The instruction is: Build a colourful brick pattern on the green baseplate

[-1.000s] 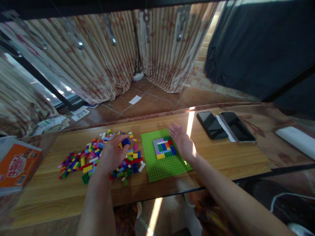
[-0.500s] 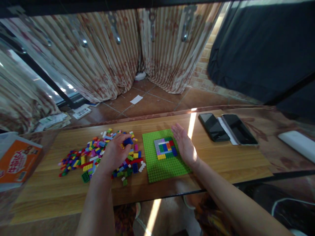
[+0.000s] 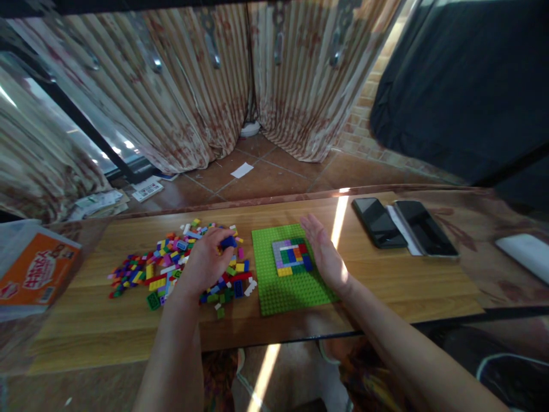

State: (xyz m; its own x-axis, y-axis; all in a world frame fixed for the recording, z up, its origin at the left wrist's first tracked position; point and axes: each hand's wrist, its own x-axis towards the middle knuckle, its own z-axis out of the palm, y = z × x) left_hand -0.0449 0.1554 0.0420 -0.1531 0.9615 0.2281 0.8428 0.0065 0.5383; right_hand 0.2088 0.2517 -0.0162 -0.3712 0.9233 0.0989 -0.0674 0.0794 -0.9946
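Observation:
Above the pile of loose toy bricks (image 3: 171, 252), my left hand (image 3: 208, 260) pinches a blue toy brick (image 3: 229, 242) between thumb and fingers. To the right of the pile lies a green studded baseplate (image 3: 278, 300). A low, multicoloured block of joined bricks (image 3: 292, 257) sits on it, with grey, purple, yellow, red, green and blue parts around a white strip. My right hand (image 3: 323, 252) rests along the baseplate's right side, its fingers stretched out and holding nothing. It covers part of that edge.
Two dark phones, a left one (image 3: 378, 222) and a right one (image 3: 424, 228), lie at the table's right, with something white between them. A clear tub with an orange label (image 3: 36, 272) stands at the far left. A white object (image 3: 525, 254) is at the far right.
The whole view has shifted slightly. My left hand keeps the blue brick over the pile, and my right hand stays beside the baseplate.

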